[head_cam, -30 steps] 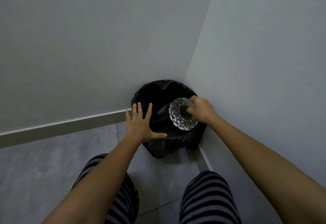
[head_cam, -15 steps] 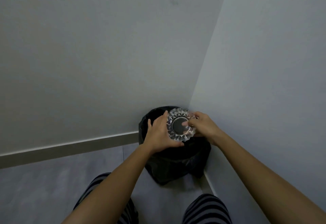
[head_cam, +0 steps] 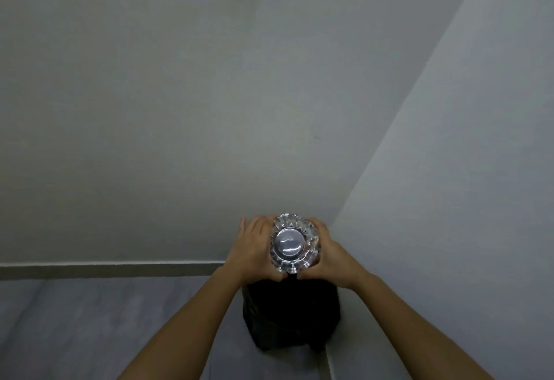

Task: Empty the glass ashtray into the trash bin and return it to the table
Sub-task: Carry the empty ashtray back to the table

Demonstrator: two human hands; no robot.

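Observation:
The cut-glass ashtray [head_cam: 292,245] is held up in the air above the trash bin [head_cam: 289,316], its round base turned toward me. My left hand [head_cam: 250,249] grips its left side and my right hand [head_cam: 331,255] grips its right side. The bin is lined with a black bag and stands on the floor in the corner where two walls meet. Its opening is hidden behind my hands and the ashtray.
Grey walls meet in a corner [head_cam: 332,221] right behind the bin. A skirting board [head_cam: 111,270] runs along the left wall above the grey tiled floor [head_cam: 90,328]. No table is in view.
The ashtray has come up from inside the bin's mouth to above it. My left hand moved from the bin's rim onto the ashtray. The view has tilted upward, so my legs are out of sight.

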